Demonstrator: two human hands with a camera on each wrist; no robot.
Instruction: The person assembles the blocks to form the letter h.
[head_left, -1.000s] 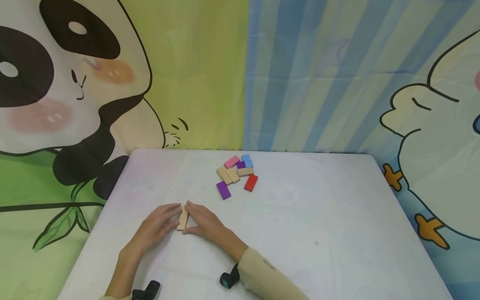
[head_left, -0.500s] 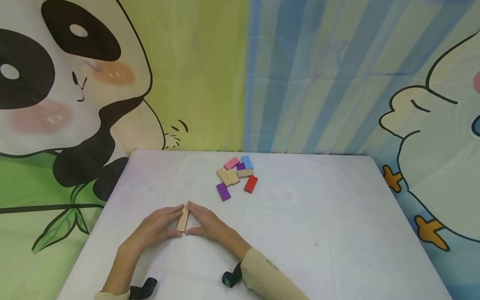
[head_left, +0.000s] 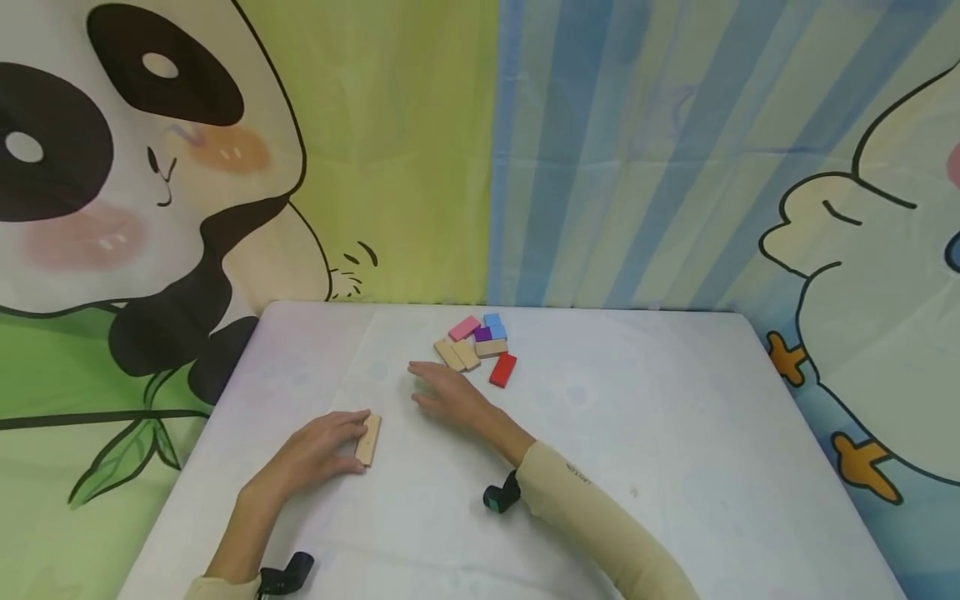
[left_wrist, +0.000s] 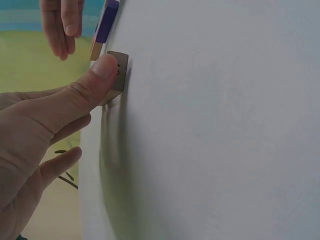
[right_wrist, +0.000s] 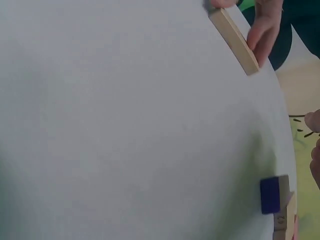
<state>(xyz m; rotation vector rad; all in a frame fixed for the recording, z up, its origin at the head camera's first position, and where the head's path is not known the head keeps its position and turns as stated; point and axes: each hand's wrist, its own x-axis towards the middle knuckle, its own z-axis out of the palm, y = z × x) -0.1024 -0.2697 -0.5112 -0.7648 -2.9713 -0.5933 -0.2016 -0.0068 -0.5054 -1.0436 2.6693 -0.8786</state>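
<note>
My left hand (head_left: pixel 318 446) holds a plain wooden block (head_left: pixel 372 442) on the table, with thumb and fingertips at its left side. The left wrist view shows the thumb over the end of this block (left_wrist: pixel 121 75). My right hand (head_left: pixel 453 400) reaches over the table just in front of the block pile, thumb apart from its fingers and nothing in its grasp. It hides the nearest purple block in the head view. That purple block (right_wrist: pixel 270 195) shows in the right wrist view, with the right hand's fingertips (right_wrist: pixel 315 162) off to its side.
Behind the right hand lie two wooden blocks (head_left: pixel 457 355), another wooden block (head_left: pixel 491 348), a red block (head_left: pixel 502 371), a pink block (head_left: pixel 464 327), blue blocks (head_left: pixel 495 326) and a second purple block (head_left: pixel 482 334). A white cloth covers the table (head_left: pixel 637 417); a printed curtain (head_left: pixel 420 167) hangs behind.
My right hand has left the wooden block and moved away and to the right, up to the pile, covering the purple block. The left hand has stayed at the wooden block.
</note>
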